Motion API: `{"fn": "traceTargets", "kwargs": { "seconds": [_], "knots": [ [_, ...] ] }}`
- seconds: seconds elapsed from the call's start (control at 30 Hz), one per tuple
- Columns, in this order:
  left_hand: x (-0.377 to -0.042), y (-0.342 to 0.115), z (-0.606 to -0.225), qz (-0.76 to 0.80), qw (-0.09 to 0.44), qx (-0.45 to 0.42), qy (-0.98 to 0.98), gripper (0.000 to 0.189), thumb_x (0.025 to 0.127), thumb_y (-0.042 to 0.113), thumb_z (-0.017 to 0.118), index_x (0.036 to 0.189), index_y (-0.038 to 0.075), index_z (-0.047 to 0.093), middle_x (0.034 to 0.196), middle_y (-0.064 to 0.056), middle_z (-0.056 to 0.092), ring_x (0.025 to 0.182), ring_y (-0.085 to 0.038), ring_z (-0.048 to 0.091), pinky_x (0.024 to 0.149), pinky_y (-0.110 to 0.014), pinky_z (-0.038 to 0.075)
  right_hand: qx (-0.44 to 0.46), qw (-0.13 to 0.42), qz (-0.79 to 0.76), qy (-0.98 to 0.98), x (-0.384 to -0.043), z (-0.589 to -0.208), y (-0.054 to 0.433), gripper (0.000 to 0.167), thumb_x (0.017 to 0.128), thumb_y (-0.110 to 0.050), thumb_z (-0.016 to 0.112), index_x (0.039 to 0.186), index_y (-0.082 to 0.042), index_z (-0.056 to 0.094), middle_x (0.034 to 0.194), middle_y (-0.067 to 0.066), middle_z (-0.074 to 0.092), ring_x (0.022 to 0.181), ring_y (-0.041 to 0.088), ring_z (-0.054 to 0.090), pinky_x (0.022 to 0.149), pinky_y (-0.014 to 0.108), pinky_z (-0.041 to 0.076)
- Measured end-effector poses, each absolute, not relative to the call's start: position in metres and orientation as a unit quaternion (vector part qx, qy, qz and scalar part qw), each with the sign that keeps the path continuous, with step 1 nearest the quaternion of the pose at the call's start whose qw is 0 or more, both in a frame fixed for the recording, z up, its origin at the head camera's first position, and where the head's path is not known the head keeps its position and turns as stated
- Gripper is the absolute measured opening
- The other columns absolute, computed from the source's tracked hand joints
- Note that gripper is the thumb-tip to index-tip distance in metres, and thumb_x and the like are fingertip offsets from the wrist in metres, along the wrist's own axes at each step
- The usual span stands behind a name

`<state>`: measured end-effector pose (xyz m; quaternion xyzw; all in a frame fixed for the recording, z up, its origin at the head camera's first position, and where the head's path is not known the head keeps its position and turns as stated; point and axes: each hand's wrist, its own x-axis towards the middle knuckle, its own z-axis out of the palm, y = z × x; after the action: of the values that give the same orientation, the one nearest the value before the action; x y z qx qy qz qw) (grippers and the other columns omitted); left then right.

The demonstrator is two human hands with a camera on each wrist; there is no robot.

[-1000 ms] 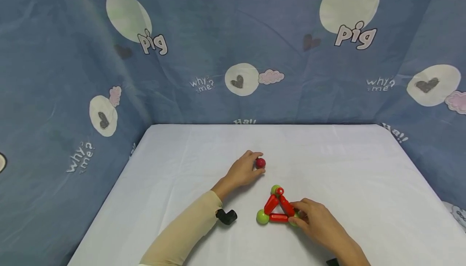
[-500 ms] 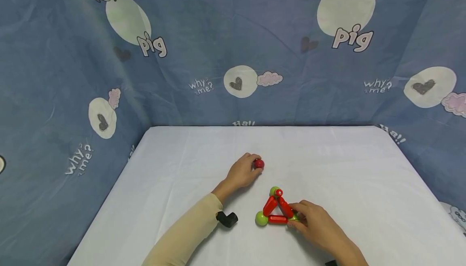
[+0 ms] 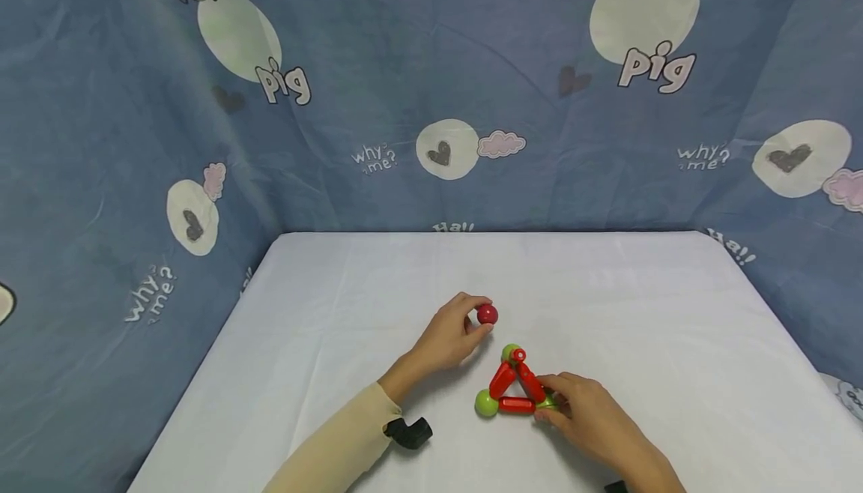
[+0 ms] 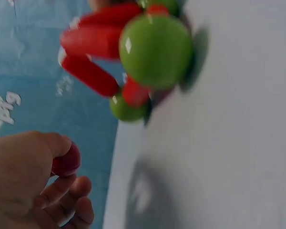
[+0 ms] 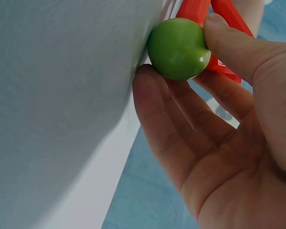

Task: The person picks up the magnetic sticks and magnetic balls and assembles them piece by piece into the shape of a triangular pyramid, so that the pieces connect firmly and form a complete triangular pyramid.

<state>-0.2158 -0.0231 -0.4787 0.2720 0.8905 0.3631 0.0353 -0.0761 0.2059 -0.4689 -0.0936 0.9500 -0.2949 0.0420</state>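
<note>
My left hand (image 3: 446,337) pinches a small glossy red ball (image 3: 488,315) between thumb and fingers, just beyond a triangular toy frame. In the left wrist view the same red ball (image 4: 69,161) sits at the fingertips, well apart from the frame. Green balls at the corners and red rods (image 3: 516,404) make up this frame, and some rods slant upward from the table. My right hand (image 3: 585,412) grips its near right corner. The right wrist view shows thumb and fingers around the green ball (image 5: 178,50) there; the head view hides part of that ball.
A white cloth (image 3: 377,276) covers the table under the frame. Behind and beside it hangs a blue printed curtain (image 3: 337,103). A black wrist strap piece (image 3: 408,433) juts from the left sleeve (image 3: 344,440).
My left hand has drawn the red ball slightly back and to the right, nearer the frame. The right hand has kept its grip on the corner, and the frame has stayed in place.
</note>
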Motion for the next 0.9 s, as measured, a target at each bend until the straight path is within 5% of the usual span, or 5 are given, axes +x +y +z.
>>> {"fn": "traceTargets", "kwargs": {
  "seconds": [0.53,0.9],
  "knots": [
    [-0.166,-0.014,-0.445,0.384,0.055,0.351,0.852,0.043,0.096,0.024,0.072,0.137,0.016,0.061,0.117,0.002,0.063,0.082,-0.003,0.055,0.062,-0.016,0.046,-0.107,0.035,-0.299,0.947,-0.077,-0.468,0.208,0.04,0.08,-0.024,0.086,0.116,-0.011,0.074,0.084,-0.013,0.064,0.07,-0.002,0.05,0.064,0.019,0.047],
    [-0.155,-0.009,-0.444,0.343,0.025,0.403,0.848,0.044,0.096,0.026,0.072,0.138,0.018,0.06,0.123,0.001,0.062,0.084,-0.004,0.056,0.069,-0.011,0.046,-0.138,0.024,-0.304,0.942,-0.076,-0.469,0.21,0.038,0.082,-0.024,0.084,0.115,-0.01,0.074,0.084,-0.013,0.061,0.069,-0.002,0.047,0.062,0.019,0.044]
  ]
}}
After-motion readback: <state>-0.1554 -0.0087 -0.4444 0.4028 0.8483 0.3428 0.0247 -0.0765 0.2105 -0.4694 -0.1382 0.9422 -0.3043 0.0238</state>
